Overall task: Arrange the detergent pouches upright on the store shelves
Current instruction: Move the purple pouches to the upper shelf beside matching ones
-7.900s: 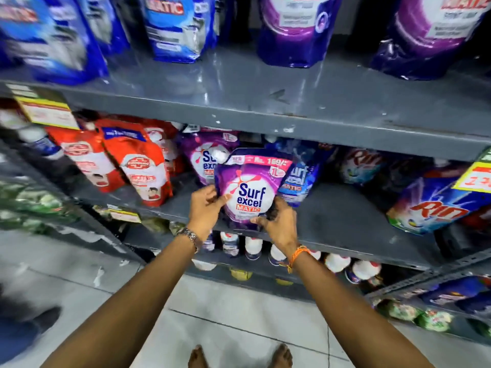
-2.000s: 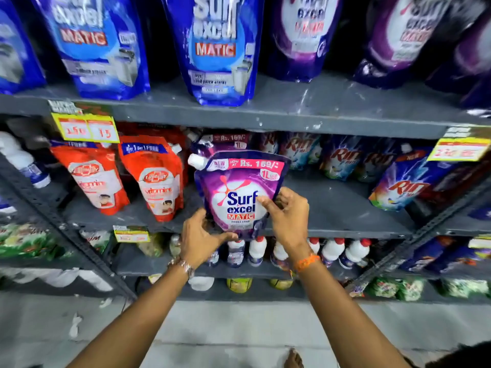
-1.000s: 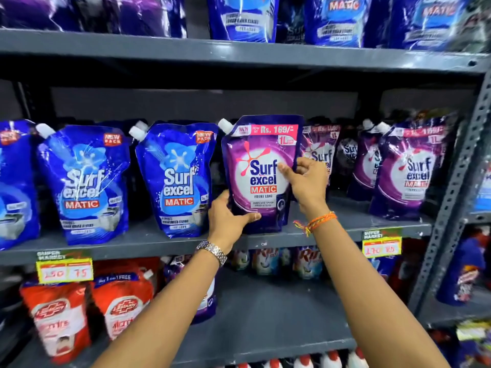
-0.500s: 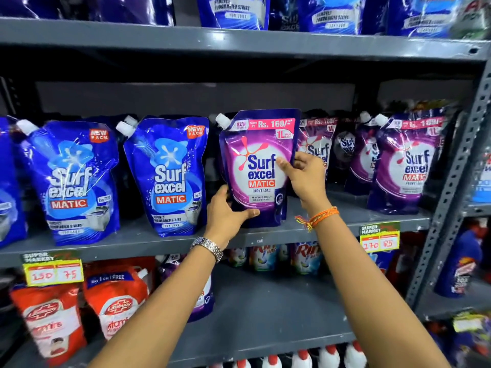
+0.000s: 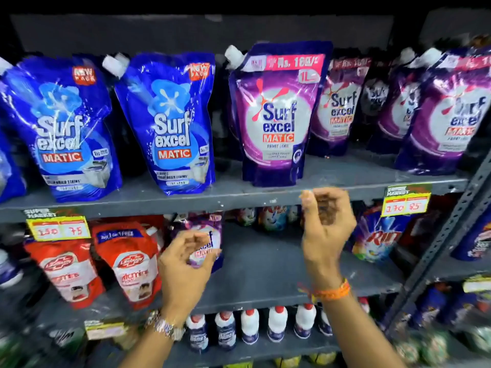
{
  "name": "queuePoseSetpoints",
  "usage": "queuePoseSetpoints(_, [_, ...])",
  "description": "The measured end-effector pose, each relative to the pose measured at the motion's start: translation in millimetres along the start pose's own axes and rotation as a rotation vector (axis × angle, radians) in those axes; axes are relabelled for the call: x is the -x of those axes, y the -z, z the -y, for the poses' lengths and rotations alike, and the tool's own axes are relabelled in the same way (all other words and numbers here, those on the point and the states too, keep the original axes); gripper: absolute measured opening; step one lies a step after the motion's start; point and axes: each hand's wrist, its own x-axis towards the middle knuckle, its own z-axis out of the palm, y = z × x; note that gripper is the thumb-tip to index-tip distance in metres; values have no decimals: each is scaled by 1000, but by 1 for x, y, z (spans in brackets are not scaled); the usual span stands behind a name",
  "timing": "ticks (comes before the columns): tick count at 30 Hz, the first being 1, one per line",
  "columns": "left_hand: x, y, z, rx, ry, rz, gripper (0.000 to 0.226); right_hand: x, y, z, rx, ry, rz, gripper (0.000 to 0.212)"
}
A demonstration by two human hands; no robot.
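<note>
A purple Surf Excel Matic pouch stands upright near the front of the upper grey shelf, with nobody touching it. Two blue Surf Excel pouches stand to its left, and more purple pouches to its right. My left hand hangs below, in front of the middle shelf, fingers loosely curled and holding nothing. It partly covers another purple pouch on that shelf. My right hand is just under the upper shelf's edge, fingers apart and empty.
Red Lifebuoy pouches stand at the left of the middle shelf, Rin pouches at its right. White bottles with red caps line the shelf below. Yellow price tags hang on the shelf edges. A perforated upright post stands at right.
Both hands have let go of the purple pouch and dropped below the upper shelf. The pouch stays standing upright where it was set.
</note>
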Motion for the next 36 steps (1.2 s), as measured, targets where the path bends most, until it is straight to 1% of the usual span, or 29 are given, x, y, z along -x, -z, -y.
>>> queuePoseSetpoints(1, [7,2,22,-23,48,-4,47,16,-1,-14,-7,-49,20,17])
queuePoseSetpoints(3, [16,5,67,-82,162,-4,46,42,-8,-46,20,-154,90,18])
queuePoseSetpoints(5, [19,5,103,-114,303,1,49,61,-17,-80,67,-268,201,12])
queuePoseSetpoints(8, [17,-2,138,-119,474,65,73,77,-36,-130,109,-470,389,6])
queuePoseSetpoints(10, [9,-5,158,-94,565,62,86,83,-53,-162,116,-577,499,18])
queuePoseSetpoints(13, [-12,-6,190,-94,581,92,104,81,-80,-195,174,-668,653,50])
queuePoseSetpoints(14, [-18,-8,200,-70,590,91,103,79,-89,-204,171,-692,696,58])
queuePoseSetpoints(15, [-22,-10,203,-55,590,88,96,78,-97,-213,158,-700,739,63])
queuePoseSetpoints(16, [-27,-13,205,-53,586,87,91,77,-105,-221,154,-694,776,67])
queuePoseSetpoints(18, [-35,-15,212,-49,578,89,93,78,-117,-237,150,-674,827,68])
queuePoseSetpoints(20, [-40,-12,225,-63,552,82,102,82,-125,-245,138,-672,834,61])
queuePoseSetpoints(21, [-41,-10,232,-72,550,78,102,84,-128,-248,135,-675,820,55])
queuePoseSetpoints(23, [-41,-7,240,-130,571,75,92,88,-128,-251,157,-666,776,43])
queuePoseSetpoints(25, [-39,-7,235,-181,558,66,83,93,-123,-248,180,-656,751,35])
queuePoseSetpoints(29, [-20,-8,226,-177,508,105,74,103,-98,-229,164,-690,715,23])
queuePoseSetpoints(30, [-12,-10,224,-169,506,113,72,105,-89,-222,162,-695,705,21])
queuePoseSetpoints(32, [5,-11,213,-181,499,127,71,108,-71,-205,175,-702,678,26])
queuePoseSetpoints(36, [42,-14,184,-218,493,182,65,111,-23,-167,174,-682,650,21])
